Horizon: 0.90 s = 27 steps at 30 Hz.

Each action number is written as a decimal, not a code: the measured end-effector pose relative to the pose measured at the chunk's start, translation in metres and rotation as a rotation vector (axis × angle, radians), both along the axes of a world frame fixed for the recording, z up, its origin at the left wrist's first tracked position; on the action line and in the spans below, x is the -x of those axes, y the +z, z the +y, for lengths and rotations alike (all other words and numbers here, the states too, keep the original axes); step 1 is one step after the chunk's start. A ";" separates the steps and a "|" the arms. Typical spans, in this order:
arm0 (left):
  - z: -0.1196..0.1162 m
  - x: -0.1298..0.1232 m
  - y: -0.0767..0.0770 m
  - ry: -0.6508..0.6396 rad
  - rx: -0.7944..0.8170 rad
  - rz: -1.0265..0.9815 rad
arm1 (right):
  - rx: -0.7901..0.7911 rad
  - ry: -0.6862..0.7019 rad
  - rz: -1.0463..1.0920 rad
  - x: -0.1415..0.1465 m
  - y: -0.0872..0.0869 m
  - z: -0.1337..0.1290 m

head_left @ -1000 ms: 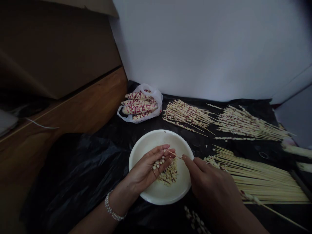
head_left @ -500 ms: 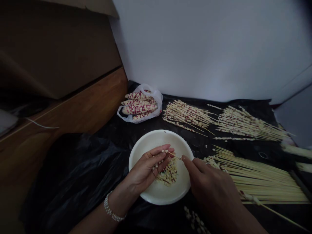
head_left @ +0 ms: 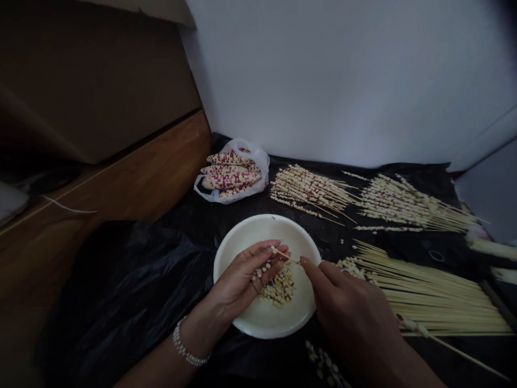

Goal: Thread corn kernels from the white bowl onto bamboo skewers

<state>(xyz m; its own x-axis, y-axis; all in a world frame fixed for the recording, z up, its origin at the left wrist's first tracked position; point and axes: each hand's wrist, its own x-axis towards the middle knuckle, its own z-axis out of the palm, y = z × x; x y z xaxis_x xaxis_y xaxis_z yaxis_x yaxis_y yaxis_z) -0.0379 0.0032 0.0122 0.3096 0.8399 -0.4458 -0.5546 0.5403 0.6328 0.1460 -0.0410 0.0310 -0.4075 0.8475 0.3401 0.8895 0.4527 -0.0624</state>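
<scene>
A white bowl [head_left: 278, 331] on the black plastic holds loose corn kernels [head_left: 280, 288], pale with some dark red. Above it my left hand [head_left: 246, 277], palm up, cups several kernels and pinches one at the tip of a thin wooden skewer [head_left: 286, 256]. My right hand [head_left: 351, 302], palm down at the bowl's right edge, is closed on the skewer between thumb and index finger. Under and beside my right hand lie more threaded kernels [head_left: 353, 267], partly hidden by it.
Behind the bowl are corn cobs [head_left: 230, 180] in a plastic bag [head_left: 262, 156] and two piles of kernel-covered skewers [head_left: 309, 188], [head_left: 396, 202]. Bare skewers [head_left: 436, 296] lie at the right. A wooden panel [head_left: 153, 172] stands left, a white wall [head_left: 343, 81] behind.
Both hands stay nearly in place. The fingertips of my left hand have shifted slightly at the skewer's tip, where the kernel shows a little differently.
</scene>
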 end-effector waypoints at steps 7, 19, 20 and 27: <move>0.001 -0.002 0.005 0.024 0.053 0.042 | 0.009 -0.004 -0.016 0.000 0.002 0.000; 0.001 0.000 0.005 0.036 0.072 0.072 | -0.019 0.007 -0.023 0.000 -0.001 0.000; 0.001 0.000 0.005 0.033 0.071 0.070 | -0.024 0.009 -0.020 0.000 -0.001 0.000; 0.001 0.000 0.003 0.024 0.052 0.075 | -0.050 0.028 -0.015 0.001 -0.001 0.001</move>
<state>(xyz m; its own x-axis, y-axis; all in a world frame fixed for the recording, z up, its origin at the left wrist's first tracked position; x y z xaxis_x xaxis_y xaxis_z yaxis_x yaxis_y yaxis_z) -0.0382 0.0037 0.0150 0.2536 0.8218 -0.5102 -0.5204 0.5605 0.6442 0.1452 -0.0399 0.0304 -0.4364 0.8176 0.3756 0.8771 0.4797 -0.0252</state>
